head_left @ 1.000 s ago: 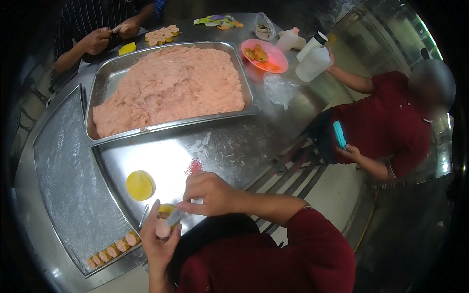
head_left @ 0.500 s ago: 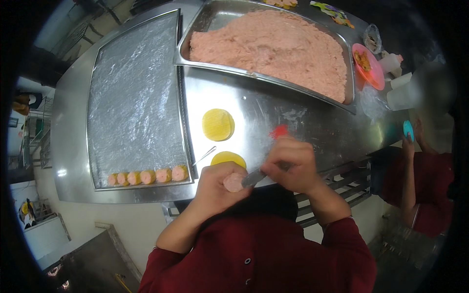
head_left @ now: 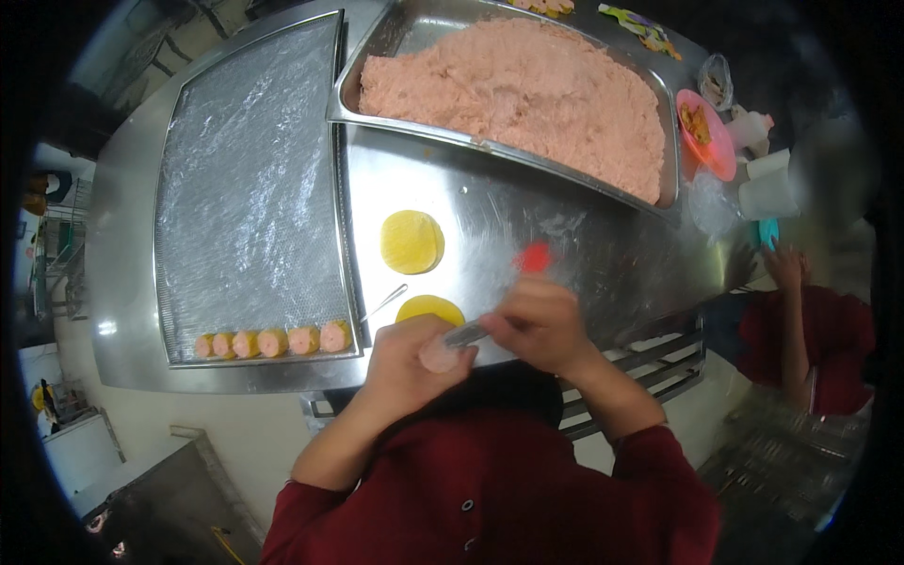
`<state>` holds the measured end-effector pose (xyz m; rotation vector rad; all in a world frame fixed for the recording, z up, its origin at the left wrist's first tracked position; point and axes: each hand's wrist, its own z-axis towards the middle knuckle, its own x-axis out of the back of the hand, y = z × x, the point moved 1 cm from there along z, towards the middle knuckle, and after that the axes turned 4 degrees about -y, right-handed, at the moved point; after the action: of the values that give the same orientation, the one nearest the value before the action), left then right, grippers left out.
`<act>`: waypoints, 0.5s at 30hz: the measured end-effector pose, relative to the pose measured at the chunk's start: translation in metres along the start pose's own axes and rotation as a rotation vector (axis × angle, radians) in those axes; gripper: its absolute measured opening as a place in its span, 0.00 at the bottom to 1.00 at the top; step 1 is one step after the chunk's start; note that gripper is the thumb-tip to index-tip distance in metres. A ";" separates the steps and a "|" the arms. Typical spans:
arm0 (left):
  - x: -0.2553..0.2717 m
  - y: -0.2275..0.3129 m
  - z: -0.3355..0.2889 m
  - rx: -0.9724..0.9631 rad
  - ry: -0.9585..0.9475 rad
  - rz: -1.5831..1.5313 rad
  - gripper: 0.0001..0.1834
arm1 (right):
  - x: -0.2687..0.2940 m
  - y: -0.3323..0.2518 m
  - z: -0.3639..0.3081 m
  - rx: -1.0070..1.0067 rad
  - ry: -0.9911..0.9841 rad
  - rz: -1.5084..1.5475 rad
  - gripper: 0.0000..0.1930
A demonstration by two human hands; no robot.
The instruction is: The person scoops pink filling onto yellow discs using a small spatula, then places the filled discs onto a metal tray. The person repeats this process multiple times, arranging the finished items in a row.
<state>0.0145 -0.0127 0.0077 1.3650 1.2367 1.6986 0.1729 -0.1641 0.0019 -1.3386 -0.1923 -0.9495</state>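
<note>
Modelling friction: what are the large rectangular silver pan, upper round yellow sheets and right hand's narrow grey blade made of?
Large rectangular silver pan: smooth metal, likely stainless steel; its rim shines.
Round yellow sheets: probably thin dough, matte; no glare.
Narrow grey blade: metal or plastic; pale sheen, blurred, so open.

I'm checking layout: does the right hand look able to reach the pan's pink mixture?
Likely yes: the pink mixture is uncovered and nothing tall intervenes, though the right hand holds a tool.

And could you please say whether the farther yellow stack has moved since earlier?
No; the farther yellow stack keeps its place right of the mesh tray.
</note>
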 end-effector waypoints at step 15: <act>0.000 -0.020 -0.006 0.139 -0.079 -0.062 0.14 | 0.019 0.056 -0.046 -0.402 0.285 -0.265 0.10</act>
<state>0.0066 -0.0071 -0.0111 1.4448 1.3594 1.5262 0.2053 -0.2172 -0.0403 -1.5459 0.0462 -1.4464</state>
